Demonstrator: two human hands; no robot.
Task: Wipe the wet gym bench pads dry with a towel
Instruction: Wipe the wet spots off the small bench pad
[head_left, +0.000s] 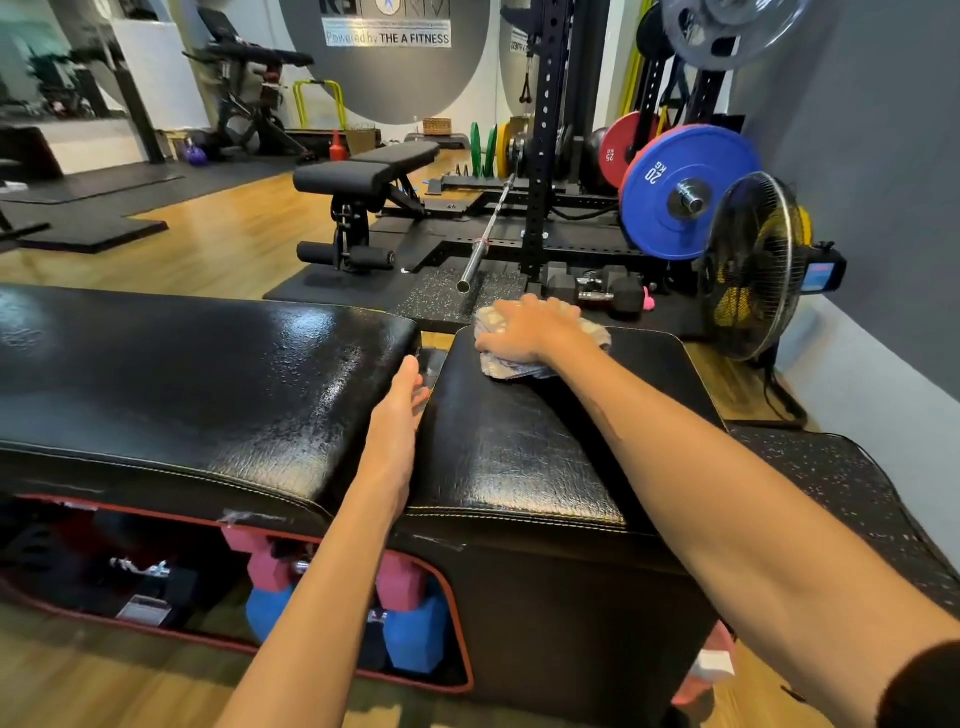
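Blue weight plate (685, 195) beside a fan (753, 265), barbell (483, 239) nearby.

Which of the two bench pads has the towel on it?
The shorter right pad: the right hand presses the towel at its far edge. The long left pad carries none.

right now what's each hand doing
Left hand: open, resting at the gap between the pads.
Right hand: open, pressing the towel flat.

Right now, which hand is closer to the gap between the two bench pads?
Left. The left hand rests at the gap, fingers straight. The right hand presses the towel at the smaller pad's far edge.
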